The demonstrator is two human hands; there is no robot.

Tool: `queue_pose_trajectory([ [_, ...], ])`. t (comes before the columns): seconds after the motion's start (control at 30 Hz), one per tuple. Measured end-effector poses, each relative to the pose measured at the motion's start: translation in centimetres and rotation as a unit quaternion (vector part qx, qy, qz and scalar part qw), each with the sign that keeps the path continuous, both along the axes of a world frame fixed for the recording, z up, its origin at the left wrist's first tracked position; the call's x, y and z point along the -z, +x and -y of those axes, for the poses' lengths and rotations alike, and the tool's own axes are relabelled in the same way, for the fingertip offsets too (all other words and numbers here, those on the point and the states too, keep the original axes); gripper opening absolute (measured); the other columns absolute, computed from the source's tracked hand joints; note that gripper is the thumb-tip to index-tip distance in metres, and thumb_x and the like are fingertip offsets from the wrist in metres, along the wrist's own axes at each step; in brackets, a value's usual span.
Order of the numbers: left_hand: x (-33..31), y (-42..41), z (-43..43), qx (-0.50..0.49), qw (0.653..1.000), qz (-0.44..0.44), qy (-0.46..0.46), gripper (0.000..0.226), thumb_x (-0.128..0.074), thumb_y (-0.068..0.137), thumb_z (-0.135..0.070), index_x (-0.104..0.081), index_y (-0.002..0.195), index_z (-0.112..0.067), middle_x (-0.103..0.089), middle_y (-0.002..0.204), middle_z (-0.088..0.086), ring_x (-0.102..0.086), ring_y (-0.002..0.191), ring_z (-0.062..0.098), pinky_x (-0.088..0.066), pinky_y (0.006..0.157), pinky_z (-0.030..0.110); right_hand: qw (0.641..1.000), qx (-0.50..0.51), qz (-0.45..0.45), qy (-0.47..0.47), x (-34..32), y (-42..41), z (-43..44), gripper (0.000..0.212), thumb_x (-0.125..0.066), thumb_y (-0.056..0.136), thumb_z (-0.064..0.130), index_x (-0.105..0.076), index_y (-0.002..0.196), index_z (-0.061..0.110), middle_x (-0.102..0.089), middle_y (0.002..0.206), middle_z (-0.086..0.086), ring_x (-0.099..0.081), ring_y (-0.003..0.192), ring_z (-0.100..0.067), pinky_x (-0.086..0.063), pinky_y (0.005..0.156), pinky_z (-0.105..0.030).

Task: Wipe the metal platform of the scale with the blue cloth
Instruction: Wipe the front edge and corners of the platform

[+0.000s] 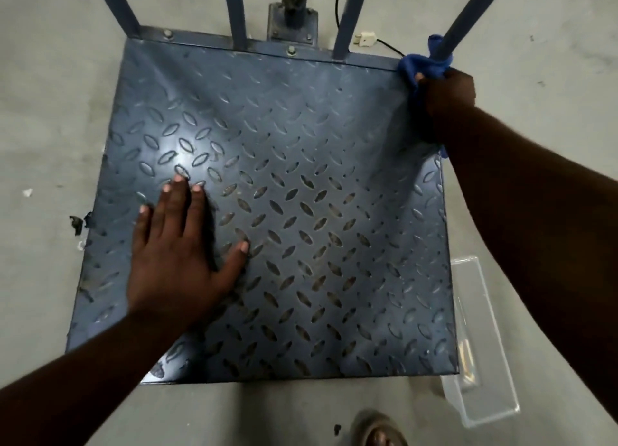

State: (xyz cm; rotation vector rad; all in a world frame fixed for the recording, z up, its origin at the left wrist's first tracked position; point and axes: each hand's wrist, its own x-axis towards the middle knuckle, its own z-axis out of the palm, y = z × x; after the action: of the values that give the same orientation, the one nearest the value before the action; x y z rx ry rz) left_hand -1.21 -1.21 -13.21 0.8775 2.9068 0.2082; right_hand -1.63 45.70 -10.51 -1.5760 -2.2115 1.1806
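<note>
Bunching soft, limp blue cloth (423, 66) in right hand (446, 103) at far-right corner of rigid checker-plate platform (301, 184); left hand (177, 255) flat, fingers spread, bracing. Wadded grip suits raised tread.

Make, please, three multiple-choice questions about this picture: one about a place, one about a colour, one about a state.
1. Where on the platform is the blue cloth?
A. far right corner B. middle C. near left corner
2. What colour is the box on the floor?
A. red B. clear C. black
3. How is the left hand?
A. a fist B. holding the cloth C. flat, fingers straight
Answers: A, the right hand holds it there by a rail; B, the floor shows through it; C, its palm lies on the platform.
</note>
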Motion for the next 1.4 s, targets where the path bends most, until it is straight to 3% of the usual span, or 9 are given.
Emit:
queue_pose_trajectory([
  [0.2,-0.2,0.0,0.0,0.002,1.000,0.009,-0.024,0.104,-0.032,0.096,-0.079,-0.015,0.172,-0.009,-0.006,0.180,0.014,-0.003,0.168,0.028,-0.006,0.135,0.052,0.991,0.001,0.057,0.121,-1.8,0.3,2.5,0.057,-0.066,0.092,0.061,-0.066,0.132,0.021,-0.069,0.130,-0.005,-0.064,0.121,-0.024,-0.046,0.090,-0.029],
  [0.33,-0.4,0.0,0.0,0.003,0.999,0.012,-0.036,0.105,-0.029,0.097,-0.081,-0.013,0.172,-0.010,-0.003,0.181,0.013,-0.001,0.168,0.027,-0.006,0.135,0.053,0.969,-0.080,0.082,0.220,1.0,1.9,6.1,0.039,-0.044,0.099,0.034,-0.062,0.129,0.015,-0.059,0.139,-0.014,-0.054,0.129,-0.035,-0.043,0.107,-0.045],
  [0.43,-0.4,0.0,-0.1,0.003,0.999,0.014,-0.039,0.104,-0.027,0.097,-0.081,-0.011,0.172,-0.011,-0.001,0.181,0.012,0.001,0.168,0.026,-0.006,0.135,0.053,0.943,-0.183,0.066,0.270,1.9,0.8,9.3,0.040,-0.044,0.101,0.031,-0.061,0.134,0.014,-0.052,0.148,-0.011,-0.044,0.141,-0.030,-0.031,0.121,-0.047],
  [0.57,-0.6,-0.1,0.0,0.000,0.999,0.019,-0.033,0.103,-0.029,0.097,-0.080,-0.012,0.172,-0.012,-0.002,0.181,0.011,0.001,0.168,0.025,-0.006,0.135,0.052,0.906,-0.327,0.040,0.266,1.5,-4.3,16.2,0.046,-0.053,0.099,0.019,-0.056,0.144,0.009,-0.052,0.152,-0.014,-0.043,0.145,-0.034,-0.033,0.121,-0.048],
  [0.7,-0.4,-0.1,0.0,-0.001,0.999,0.021,-0.029,0.103,-0.036,0.096,-0.077,-0.016,0.172,-0.011,-0.003,0.181,0.010,-0.001,0.168,0.024,-0.006,0.135,0.051,0.860,-0.438,0.006,0.261,1.5,-9.3,19.6,0.057,-0.049,0.095,0.029,-0.049,0.152,0.018,-0.056,0.149,-0.005,-0.051,0.138,-0.026,-0.038,0.118,-0.045],
  [0.8,-0.4,-0.2,0.1,-0.001,0.999,0.025,-0.036,0.103,-0.035,0.096,-0.077,-0.015,0.172,-0.011,-0.002,0.181,0.009,0.001,0.168,0.023,-0.002,0.135,0.048,0.854,-0.457,0.010,0.250,0.7,-9.5,18.7,0.069,-0.047,0.099,0.037,-0.028,0.163,0.019,-0.049,0.156,-0.005,-0.047,0.142,-0.024,-0.035,0.120,-0.043],
  [1.03,-0.3,-0.3,0.1,0.000,0.999,0.024,-0.022,0.103,-0.035,0.096,-0.078,-0.018,0.172,-0.011,-0.005,0.181,0.010,-0.004,0.168,0.024,-0.006,0.135,0.050,0.912,-0.303,0.077,0.265,0.9,0.1,10.8,0.060,-0.037,0.106,0.051,-0.036,0.158,0.021,-0.040,0.162,-0.005,-0.033,0.151,-0.020,-0.020,0.126,-0.039],
  [1.17,-0.5,-0.3,0.1,-0.001,0.999,0.026,-0.021,0.102,-0.033,0.097,-0.078,-0.015,0.172,-0.012,-0.002,0.181,0.010,-0.001,0.168,0.024,-0.007,0.135,0.052,0.942,-0.199,0.124,0.242,0.6,4.8,6.0,0.069,-0.036,0.103,0.050,-0.026,0.163,0.016,-0.022,0.170,-0.013,-0.020,0.158,-0.027,-0.016,0.130,-0.043],
  [1.4,-0.4,-0.1,-0.1,-0.002,0.999,0.019,-0.030,0.102,-0.034,0.098,-0.076,-0.014,0.172,-0.010,-0.002,0.181,0.013,0.000,0.168,0.027,-0.007,0.135,0.052,0.936,-0.147,0.207,0.243,0.7,-0.6,9.5,0.076,-0.021,0.103,0.051,-0.016,0.164,0.006,-0.011,0.170,-0.026,-0.009,0.159,-0.039,-0.007,0.130,-0.051],
])
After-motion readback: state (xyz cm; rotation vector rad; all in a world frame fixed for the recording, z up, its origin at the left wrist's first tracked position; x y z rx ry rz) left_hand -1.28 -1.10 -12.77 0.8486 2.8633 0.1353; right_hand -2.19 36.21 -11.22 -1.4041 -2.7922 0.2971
